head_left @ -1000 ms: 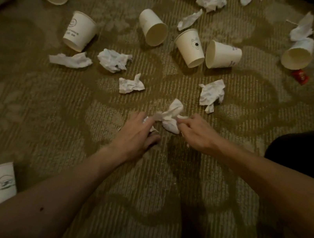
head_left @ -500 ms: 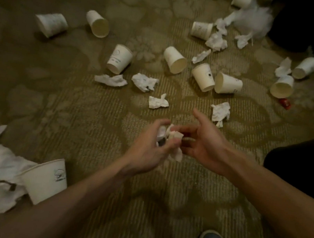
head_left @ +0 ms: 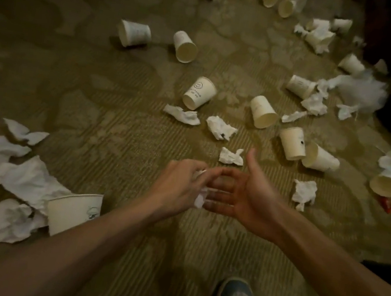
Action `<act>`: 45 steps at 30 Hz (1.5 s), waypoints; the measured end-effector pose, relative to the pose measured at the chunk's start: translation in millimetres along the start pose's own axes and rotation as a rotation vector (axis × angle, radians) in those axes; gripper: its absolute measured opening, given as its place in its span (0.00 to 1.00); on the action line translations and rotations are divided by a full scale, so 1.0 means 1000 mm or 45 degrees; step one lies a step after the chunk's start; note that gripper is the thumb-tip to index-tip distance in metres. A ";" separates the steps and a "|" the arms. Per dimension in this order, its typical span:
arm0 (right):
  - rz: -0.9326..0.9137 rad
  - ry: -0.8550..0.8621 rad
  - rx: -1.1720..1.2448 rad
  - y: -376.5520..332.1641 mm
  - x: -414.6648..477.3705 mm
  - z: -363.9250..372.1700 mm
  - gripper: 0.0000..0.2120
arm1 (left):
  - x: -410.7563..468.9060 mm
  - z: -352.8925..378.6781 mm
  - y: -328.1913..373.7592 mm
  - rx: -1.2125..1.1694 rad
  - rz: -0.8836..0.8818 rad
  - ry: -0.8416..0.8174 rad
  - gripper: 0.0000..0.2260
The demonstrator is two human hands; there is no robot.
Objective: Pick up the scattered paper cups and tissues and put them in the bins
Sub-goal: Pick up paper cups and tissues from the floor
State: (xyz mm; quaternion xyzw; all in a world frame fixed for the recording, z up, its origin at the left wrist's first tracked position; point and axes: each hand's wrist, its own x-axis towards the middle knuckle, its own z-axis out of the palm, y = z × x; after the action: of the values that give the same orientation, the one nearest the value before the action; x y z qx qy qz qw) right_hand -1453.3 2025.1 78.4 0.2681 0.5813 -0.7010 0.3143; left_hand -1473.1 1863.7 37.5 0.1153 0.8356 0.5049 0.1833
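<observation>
Since the right hand (head_left: 248, 197) is spread empty, seemingly for more litter, the tissue (head_left: 200, 199) is clutched in the left hand (head_left: 178, 186).

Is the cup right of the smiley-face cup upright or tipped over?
Tipped: the paper cup lies sideways on the carpet, mouth toward the camera.

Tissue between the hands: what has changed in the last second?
Both hands pinched the tissue down on the carpet; now the left hand alone grips it, bunched and lifted, and the right hand has let go, fingers straight. The scattered cups and other tissues lie as before.
</observation>
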 end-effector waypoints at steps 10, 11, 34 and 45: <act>-0.106 0.433 -0.765 -0.012 0.099 -0.078 0.31 | 0.065 0.033 -0.022 0.227 -0.457 0.226 0.30; -0.159 0.411 -0.935 -0.010 0.107 -0.081 0.31 | 0.069 0.038 -0.023 0.203 -0.484 0.251 0.31; 0.223 -0.338 0.229 0.016 0.101 -0.055 0.44 | 0.051 0.072 -0.043 -0.496 -0.605 0.372 0.32; 0.304 -0.493 0.459 0.019 0.104 -0.027 0.35 | 0.031 0.060 -0.026 -0.419 -0.425 0.543 0.22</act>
State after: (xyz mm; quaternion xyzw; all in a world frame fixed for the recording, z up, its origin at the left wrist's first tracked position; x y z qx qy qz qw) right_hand -1507.0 2036.0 -16.2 0.2475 0.3408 -0.7892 0.4470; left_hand -1475.8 1911.7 -17.2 -0.1632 0.7696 0.6092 0.1003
